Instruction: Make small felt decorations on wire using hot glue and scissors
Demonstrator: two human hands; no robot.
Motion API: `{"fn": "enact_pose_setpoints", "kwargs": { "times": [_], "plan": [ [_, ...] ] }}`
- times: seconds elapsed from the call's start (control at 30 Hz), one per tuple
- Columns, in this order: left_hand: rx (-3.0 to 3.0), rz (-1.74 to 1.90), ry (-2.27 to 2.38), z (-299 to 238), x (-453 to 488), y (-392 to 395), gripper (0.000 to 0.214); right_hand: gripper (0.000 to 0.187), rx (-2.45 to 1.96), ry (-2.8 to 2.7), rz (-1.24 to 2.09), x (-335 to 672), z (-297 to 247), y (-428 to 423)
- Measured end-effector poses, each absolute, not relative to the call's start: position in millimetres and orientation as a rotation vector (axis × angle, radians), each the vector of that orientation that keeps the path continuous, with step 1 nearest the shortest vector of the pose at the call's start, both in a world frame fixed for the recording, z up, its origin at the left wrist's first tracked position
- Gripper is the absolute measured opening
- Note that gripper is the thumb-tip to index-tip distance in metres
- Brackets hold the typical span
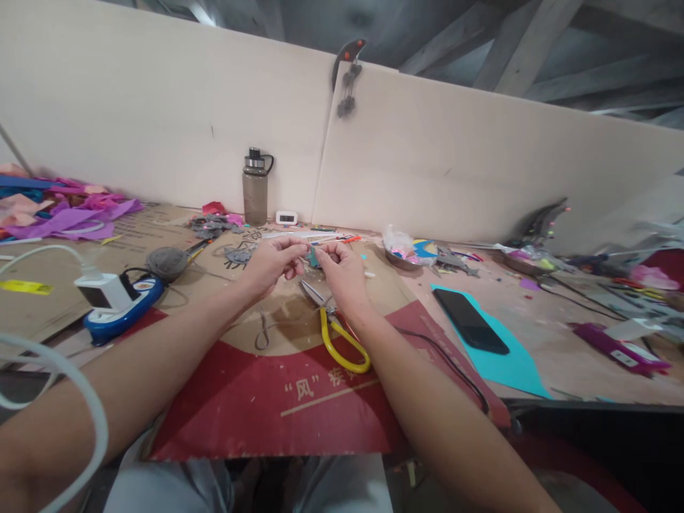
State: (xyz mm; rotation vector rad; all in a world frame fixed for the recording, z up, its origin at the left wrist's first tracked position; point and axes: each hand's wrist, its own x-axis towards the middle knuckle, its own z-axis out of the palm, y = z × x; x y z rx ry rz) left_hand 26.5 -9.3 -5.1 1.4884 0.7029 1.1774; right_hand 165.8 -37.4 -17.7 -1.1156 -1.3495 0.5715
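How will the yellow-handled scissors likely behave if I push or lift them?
The scissors should feel stiff and perhaps heavy for their size, since the blades look metal. Lying flat on the cardboard, they would probably slide or swivel rather than roll. Lifted by the yellow loop at one end, they may hang blades-down.

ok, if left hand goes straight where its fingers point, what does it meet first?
Left hand would likely meet the small teal piece first, the right hand just beyond; depth is unclear here.

teal piece (313, 259), yellow scissor handles (325, 335)
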Motion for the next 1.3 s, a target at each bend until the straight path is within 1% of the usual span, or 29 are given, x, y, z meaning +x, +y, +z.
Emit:
{"fn": "enact_pose_setpoints", "kwargs": {
  "times": [0.1,0.2,0.37,0.5,0.67,0.83,0.9,1.17,1.3],
  "plan": [
    [1.662,1.214,0.811,-2,25,-12,0.02,0.021,-1.157,-1.381,0.522,166,-19,-37],
    [1.799,1.238,0.923,0,24,-15,0.015,0.019,-1.168,-1.43,0.45,165,-19,-38],
    [1.889,1.255,0.977,1,23,-14,0.012,0.019,-1.14,-1.488,0.418,164,-21,-39],
    [1.863,1.244,0.97,1,22,-11,0.013,0.021,-1.137,-1.504,0.435,164,-20,-39],
    [1.783,1.233,0.935,-1,23,-11,0.013,0.018,-1.171,-1.422,0.491,161,-17,-41],
    [1.57,1.189,0.764,-7,26,-6,0.023,0.018,-1.144,-1.305,0.599,163,-17,-38],
    [1.505,1.17,0.737,-10,27,-5,0.023,0.018,-1.135,-1.281,0.613,163,-17,-37],
    [1.432,1.234,0.759,-11,30,-6,0.021,0.017,-1.17,-1.391,0.448,160,-21,-38],
    [1.397,1.285,0.752,-11,28,-3,0.018,0.019,-1.152,-1.451,0.434,160,-26,-34]
  ]
}}
